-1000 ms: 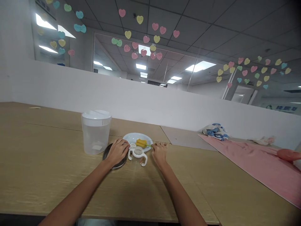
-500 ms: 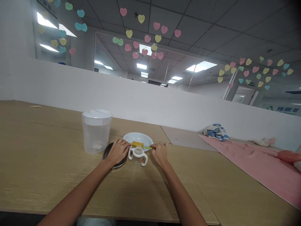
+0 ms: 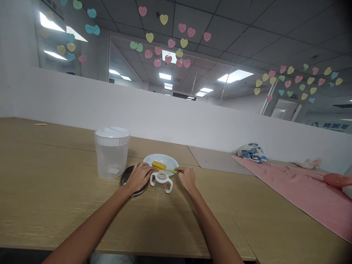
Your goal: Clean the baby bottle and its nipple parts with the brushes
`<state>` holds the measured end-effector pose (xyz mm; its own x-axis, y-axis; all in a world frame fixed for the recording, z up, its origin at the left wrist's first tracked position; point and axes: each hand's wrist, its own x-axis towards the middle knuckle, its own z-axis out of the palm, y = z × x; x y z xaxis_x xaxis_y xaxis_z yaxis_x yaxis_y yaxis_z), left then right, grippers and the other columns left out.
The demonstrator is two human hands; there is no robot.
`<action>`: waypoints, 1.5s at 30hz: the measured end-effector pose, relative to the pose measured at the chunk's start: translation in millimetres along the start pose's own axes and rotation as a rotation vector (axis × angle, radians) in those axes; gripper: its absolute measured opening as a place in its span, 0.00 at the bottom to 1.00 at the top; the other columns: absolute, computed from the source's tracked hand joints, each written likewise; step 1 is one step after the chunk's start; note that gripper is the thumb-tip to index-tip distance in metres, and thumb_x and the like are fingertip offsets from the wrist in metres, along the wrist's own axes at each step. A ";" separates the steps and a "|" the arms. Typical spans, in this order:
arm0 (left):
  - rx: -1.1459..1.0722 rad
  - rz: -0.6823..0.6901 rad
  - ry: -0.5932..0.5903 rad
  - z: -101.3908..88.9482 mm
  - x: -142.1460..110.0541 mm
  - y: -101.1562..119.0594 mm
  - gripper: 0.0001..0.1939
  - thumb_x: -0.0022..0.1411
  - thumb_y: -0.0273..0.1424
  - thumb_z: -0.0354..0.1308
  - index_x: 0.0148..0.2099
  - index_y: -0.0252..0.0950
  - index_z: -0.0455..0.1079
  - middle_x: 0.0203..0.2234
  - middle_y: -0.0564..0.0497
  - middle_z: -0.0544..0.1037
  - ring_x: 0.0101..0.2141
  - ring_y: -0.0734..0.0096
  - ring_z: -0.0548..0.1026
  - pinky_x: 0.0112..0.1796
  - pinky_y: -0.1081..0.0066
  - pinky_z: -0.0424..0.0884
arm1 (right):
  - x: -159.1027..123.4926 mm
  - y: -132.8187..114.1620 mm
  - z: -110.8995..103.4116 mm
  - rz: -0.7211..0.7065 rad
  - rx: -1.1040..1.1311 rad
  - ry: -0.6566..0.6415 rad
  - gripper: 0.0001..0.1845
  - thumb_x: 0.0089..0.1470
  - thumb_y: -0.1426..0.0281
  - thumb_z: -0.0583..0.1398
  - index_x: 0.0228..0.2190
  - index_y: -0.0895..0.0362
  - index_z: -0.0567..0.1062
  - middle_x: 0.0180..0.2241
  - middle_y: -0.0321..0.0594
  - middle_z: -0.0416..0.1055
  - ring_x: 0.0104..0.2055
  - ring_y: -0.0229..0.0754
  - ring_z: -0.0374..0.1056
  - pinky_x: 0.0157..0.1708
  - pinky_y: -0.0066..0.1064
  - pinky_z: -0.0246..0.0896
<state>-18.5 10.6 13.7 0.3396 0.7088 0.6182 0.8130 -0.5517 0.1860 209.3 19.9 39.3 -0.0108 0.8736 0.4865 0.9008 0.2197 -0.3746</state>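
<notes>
Brush head (image 3: 158,165): saturated yellow. Brush stem (image 3: 171,171): bright green. Bottle handles (image 3: 162,179): opaque white. Plate (image 3: 162,158): pale bluish white, unpatterned. Jug (image 3: 111,159): clear, with white cap (image 3: 112,132). Round tray (image 3: 127,176): dark grey metal. Worktop (image 3: 55,205): tan, fine streaked wood grain. Flat cloth (image 3: 297,190): plain pink. Bundled cloth (image 3: 252,154): blue-and-white print. Paper hearts (image 3: 168,59): pink, yellow, teal.
</notes>
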 end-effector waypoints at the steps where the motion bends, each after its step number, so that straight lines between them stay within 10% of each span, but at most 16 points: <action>1: -0.010 -0.009 -0.001 0.9 0.3 -0.2 0.16 0.65 0.33 0.41 0.42 0.39 0.72 0.39 0.48 0.77 0.46 0.61 0.67 0.46 0.60 0.57 | -0.2 0.0 -0.2 0.001 0.005 0.001 0.19 0.47 0.75 0.52 0.31 0.46 0.80 0.35 0.32 0.77 0.40 0.41 0.70 0.45 0.33 0.50; 30: -0.283 -0.154 0.074 3.2 5.2 2.1 0.12 0.59 0.37 0.52 0.37 0.43 0.77 0.37 0.52 0.80 0.40 0.64 0.76 0.42 0.67 0.65 | -0.1 -1.2 -2.1 0.075 0.149 0.024 0.18 0.44 0.75 0.52 0.28 0.47 0.80 0.29 0.30 0.78 0.37 0.40 0.71 0.44 0.31 0.54; 45: -0.446 -0.410 0.422 16.3 13.3 11.3 0.11 0.55 0.33 0.53 0.41 0.36 0.68 0.29 0.51 0.79 0.32 0.68 0.77 0.35 0.70 0.71 | -1.0 1.4 -1.5 0.114 0.196 0.115 0.18 0.47 0.73 0.51 0.30 0.48 0.80 0.33 0.31 0.77 0.37 0.40 0.71 0.41 0.29 0.57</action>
<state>3.0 20.9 11.6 -0.2336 0.7170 0.6568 0.5354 -0.4690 0.7024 211.2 18.7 39.5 0.1457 0.8446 0.5152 0.7921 0.2124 -0.5723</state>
